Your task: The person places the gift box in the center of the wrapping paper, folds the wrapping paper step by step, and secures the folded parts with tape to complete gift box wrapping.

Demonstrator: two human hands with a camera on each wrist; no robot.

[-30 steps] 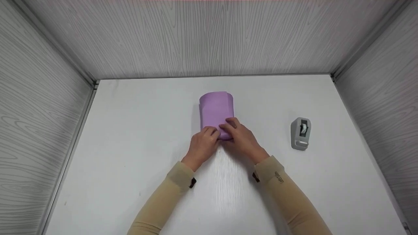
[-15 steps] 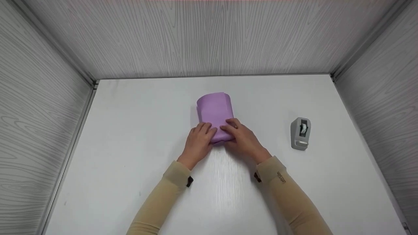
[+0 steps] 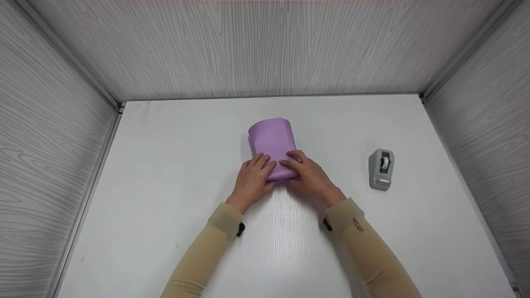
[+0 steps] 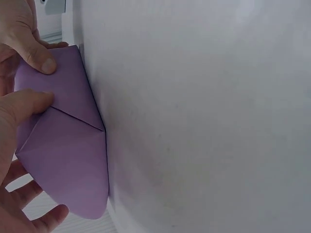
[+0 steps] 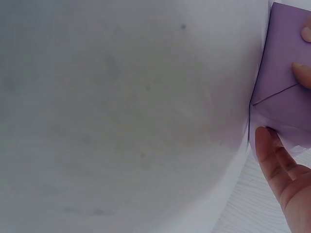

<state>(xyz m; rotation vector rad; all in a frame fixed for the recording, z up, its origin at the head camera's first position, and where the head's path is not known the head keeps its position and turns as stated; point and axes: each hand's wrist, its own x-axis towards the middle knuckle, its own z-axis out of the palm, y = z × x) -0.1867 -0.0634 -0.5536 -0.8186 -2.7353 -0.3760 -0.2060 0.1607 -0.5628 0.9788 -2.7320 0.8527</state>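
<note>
From my end, the main change over the last second is in the left hand [image 3: 251,180]: it was bunched near the middle of the packet's close end, and now it lies further left, its fingers spread across the top of the purple packet [image 3: 272,138]. The packet has turned with it, its far end swung a little to the left. The right hand [image 3: 308,176] has barely shifted at the right corner. Both sets of fingers hold the packet, curved over its top while the thumbs press the folded near end [image 4: 73,165]. In the left wrist view I see flaps meeting there along slanting creases, lying fairly flat. The packet sits on the bench [image 3: 186,165] around its middle, close end towards the person. I take the shift as firming up that end fold, so the folding looks well along, though I'd judge it still depends on hand pressure and could spring open if released. The tape dispenser [image 3: 381,169] stands well apart to the right, unmoved and untouched.
</note>
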